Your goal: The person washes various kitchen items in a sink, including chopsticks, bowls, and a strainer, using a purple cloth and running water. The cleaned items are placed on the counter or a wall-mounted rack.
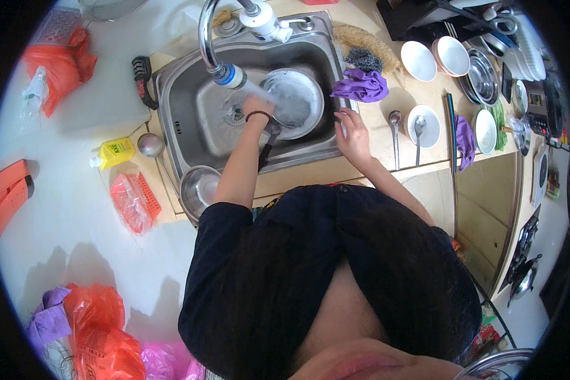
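Note:
Water runs from the chrome faucet (230, 76) into a white basin (316, 102) in the stainless steel sink (213, 142). My left hand (260, 105) reaches to the basin's left side, under the stream; its fingers are partly hidden by spray, and its grip cannot be made out. Below that wrist lies a utensil with a black handle (266, 153). Inside the basin are cloudy water and a round item, blurred. My right hand (354, 137) is at the sink's right rim, fingers apart, holding nothing visible. Above it lies a purple cloth (361, 85), beside a steel wool scourer (365, 59).
On the right counter are white bowls (418, 61), a bowl with a spoon (430, 135), another spoon (395, 142), chopsticks (451, 133) and steel bowls (483, 78). Left of the sink are a ladle (150, 145), a yellow bottle (116, 153), a brush (143, 80) and a metal bowl (199, 187).

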The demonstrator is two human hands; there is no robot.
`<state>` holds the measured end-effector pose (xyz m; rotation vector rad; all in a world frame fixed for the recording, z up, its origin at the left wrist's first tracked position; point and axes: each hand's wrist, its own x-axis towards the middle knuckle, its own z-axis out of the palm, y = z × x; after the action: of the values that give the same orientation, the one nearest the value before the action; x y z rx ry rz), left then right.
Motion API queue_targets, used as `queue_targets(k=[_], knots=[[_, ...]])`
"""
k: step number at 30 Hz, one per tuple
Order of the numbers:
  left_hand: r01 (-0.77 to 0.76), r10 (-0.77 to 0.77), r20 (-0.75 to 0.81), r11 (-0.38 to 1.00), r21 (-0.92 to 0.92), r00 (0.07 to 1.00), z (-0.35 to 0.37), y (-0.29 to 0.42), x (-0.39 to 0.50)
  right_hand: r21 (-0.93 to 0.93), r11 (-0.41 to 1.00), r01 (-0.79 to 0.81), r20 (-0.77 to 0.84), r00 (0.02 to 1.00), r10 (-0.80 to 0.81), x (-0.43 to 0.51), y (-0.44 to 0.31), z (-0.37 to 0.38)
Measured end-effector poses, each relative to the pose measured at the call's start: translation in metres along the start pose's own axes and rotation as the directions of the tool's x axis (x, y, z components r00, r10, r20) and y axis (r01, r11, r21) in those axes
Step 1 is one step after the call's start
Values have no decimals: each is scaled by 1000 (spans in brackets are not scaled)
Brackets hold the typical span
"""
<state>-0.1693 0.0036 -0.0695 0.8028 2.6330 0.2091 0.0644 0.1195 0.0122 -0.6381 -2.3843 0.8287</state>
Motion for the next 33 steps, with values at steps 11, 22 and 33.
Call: queue_targets(k=[11, 22, 33], knots=[[-189, 66, -503, 962, -197, 862, -55, -15, -54, -24, 907, -421, 378, 836, 398, 51, 25, 106], [201, -274, -444, 958, -204, 853, -56, -37, -56, -258, 916, -308, 190, 913, 360, 56, 10, 104], [298, -291, 294, -32, -954, 911, -43, -22, -59, -338, 907, -250, 255, 904, 344, 73, 20, 83]])
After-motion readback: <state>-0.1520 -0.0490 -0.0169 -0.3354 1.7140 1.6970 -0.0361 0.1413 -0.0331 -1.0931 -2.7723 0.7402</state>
